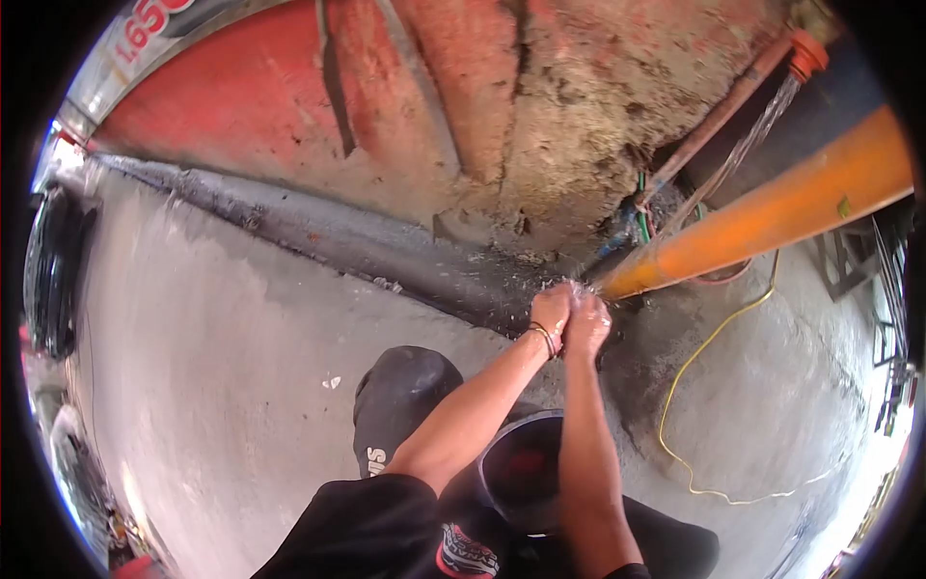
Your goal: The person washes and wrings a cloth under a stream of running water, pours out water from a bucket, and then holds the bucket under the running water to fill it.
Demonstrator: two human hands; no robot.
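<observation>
Landmark: the orange pipe [762, 212]. Water stream [772, 108] runs from the orange spout [808, 56] on its far side toward its lower end. Left hand [551, 309] and right hand [586, 324] pressed together just beside that end, in the splash; fingers blurred, cannot tell whether either grip pinches anything. Risks, my judgement: knuckles knocking the pipe's end if the arms swing; slipping if splash slicks the floor [656, 338] around it. Yellow cord [680, 372] lies right of that end; if powered, spreading water makes a shock hazard.
</observation>
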